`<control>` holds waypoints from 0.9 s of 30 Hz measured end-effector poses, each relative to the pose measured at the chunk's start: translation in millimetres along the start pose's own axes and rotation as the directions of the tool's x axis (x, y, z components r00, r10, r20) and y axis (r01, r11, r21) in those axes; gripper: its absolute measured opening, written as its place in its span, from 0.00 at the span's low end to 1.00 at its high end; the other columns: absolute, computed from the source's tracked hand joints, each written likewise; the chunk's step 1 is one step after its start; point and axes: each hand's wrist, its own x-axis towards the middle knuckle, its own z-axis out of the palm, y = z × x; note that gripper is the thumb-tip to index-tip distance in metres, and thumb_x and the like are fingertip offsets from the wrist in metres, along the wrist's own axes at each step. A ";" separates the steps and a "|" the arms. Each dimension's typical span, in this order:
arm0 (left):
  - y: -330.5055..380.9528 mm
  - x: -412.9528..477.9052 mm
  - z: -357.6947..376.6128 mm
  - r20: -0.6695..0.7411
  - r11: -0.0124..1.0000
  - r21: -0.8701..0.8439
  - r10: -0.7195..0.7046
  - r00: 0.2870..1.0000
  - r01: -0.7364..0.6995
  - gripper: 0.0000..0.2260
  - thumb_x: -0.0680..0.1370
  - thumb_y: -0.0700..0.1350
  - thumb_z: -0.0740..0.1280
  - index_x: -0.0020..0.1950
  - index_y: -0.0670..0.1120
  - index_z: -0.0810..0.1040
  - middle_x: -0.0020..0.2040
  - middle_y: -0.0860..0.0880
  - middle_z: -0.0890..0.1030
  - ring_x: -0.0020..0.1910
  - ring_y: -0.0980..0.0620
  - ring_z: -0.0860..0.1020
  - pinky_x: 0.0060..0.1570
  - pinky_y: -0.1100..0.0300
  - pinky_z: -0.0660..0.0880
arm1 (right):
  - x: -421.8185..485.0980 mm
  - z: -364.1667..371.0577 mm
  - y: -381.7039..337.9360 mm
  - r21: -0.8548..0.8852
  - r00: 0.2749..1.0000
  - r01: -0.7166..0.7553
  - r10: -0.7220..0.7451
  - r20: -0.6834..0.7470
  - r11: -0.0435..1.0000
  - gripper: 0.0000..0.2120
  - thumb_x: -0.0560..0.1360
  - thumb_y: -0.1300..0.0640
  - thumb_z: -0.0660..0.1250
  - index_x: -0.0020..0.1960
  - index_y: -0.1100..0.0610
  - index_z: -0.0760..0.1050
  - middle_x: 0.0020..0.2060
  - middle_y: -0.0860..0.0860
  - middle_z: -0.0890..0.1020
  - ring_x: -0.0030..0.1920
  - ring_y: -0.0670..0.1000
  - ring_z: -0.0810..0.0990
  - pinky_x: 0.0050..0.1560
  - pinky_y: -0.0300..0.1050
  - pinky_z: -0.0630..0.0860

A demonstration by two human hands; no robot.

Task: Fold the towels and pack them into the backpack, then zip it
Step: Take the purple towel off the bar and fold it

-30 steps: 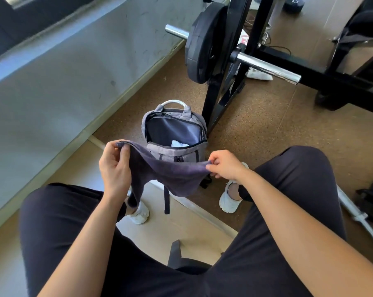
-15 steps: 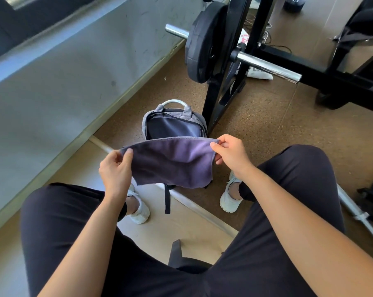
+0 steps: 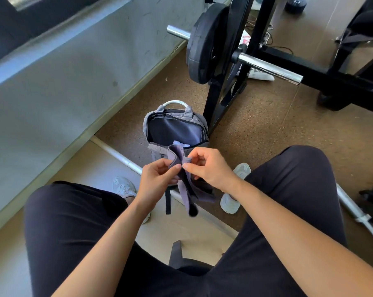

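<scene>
Left grip [image 3: 157, 179] and right grip [image 3: 211, 168] are both clamped on the purple-grey towel [image 3: 176, 154], thumb and fingers pinching its bunched top edge, with the two hands almost touching. The towel hangs as a narrow doubled strip between the knees, lower end free in the air. The backpack [image 3: 174, 127] stands on the floor just behind the hands, main compartment unzipped and gaping. A pale item [image 3: 181, 143] sits inside near the front lip. A chrome bar [image 3: 121, 156] runs across the floor in front of the bag. A weight plate [image 3: 204, 43] hangs on the rack behind.
</scene>
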 end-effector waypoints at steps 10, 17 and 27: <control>2.6 -4.3 -7.7 0.079 0.994 0.009 0.109 0.991 -0.110 0.07 0.73 0.41 0.74 0.50 0.44 0.85 0.43 0.39 0.86 0.42 0.48 0.82 0.48 0.48 0.80 | -3.8 5.3 -7.2 -0.057 0.994 0.042 -0.036 0.100 0.997 0.08 0.73 0.65 0.70 0.49 0.56 0.82 0.39 0.51 0.84 0.42 0.56 0.84 0.47 0.58 0.84; -6.8 3.1 -9.9 0.025 0.967 0.168 0.190 0.981 -0.192 0.05 0.72 0.45 0.75 0.44 0.47 0.80 0.39 0.37 0.81 0.36 0.43 0.79 0.41 0.39 0.78 | -1.5 3.7 -6.9 -0.079 0.996 0.086 -0.085 0.018 0.993 0.13 0.72 0.71 0.68 0.50 0.57 0.83 0.47 0.49 0.82 0.42 0.53 0.85 0.45 0.45 0.82; 0.1 -0.1 -12.6 0.150 0.951 0.142 0.255 0.955 -0.276 0.06 0.79 0.37 0.69 0.51 0.47 0.83 0.45 0.48 0.86 0.45 0.52 0.83 0.48 0.50 0.79 | -3.0 4.6 -14.0 -0.215 0.974 0.003 0.046 0.222 0.977 0.16 0.78 0.65 0.70 0.63 0.53 0.75 0.51 0.54 0.81 0.34 0.53 0.86 0.29 0.42 0.80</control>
